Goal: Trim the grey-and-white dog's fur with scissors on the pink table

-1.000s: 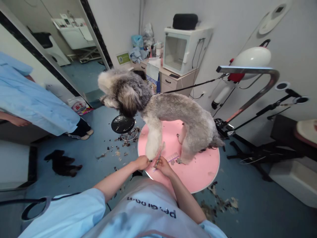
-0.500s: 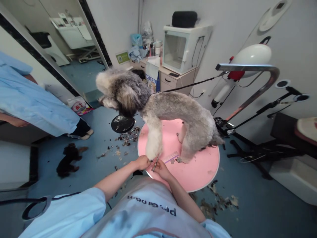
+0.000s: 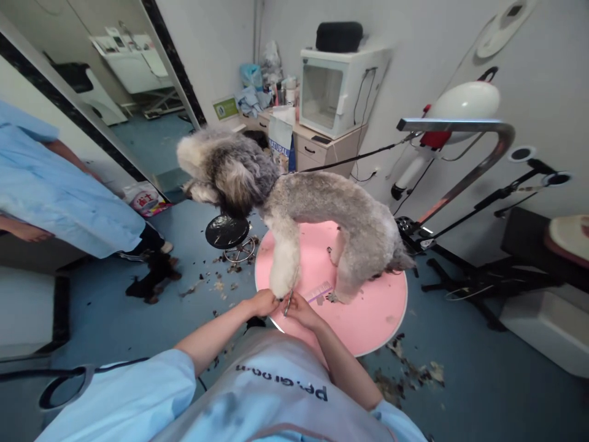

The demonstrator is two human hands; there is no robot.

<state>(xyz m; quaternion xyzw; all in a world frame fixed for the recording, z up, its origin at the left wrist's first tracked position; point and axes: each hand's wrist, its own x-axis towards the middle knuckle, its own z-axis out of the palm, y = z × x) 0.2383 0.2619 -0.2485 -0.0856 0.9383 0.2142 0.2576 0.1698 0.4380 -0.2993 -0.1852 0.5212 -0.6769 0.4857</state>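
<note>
Closest to the camera, a pale apron with dark lettering covers the person's chest, and two bare forearms reach forward from light blue sleeves. The left hand [image 3: 263, 302] is curled around the dog's front paw [image 3: 278, 288], fingers closed on it at the near edge of the round pink tabletop [image 3: 368, 319]. Just beside it, the right hand [image 3: 300, 309] grips a pair of scissors [image 3: 289, 299], fingers bent through the handles; the thin blades point up along the pale lower leg, touching or nearly touching the fur. A small comb [image 3: 317, 292] lies on the tabletop just past the right hand, near the hind foot.

The grey dog [image 3: 322, 209] stands on the tabletop, head turned toward the left, with a dark leash [image 3: 354, 158] running from its neck to a metal arm [image 3: 460, 132] on the right. Fur clippings [image 3: 405, 368] are scattered on the blue floor around the tabletop, and a black stool [image 3: 227, 232] stands beyond its left edge. Further left, a small dark dog [image 3: 151, 279] is on the floor by another person in a blue smock [image 3: 59, 190]. Against the far wall stands a white cabinet [image 3: 334, 92].
</note>
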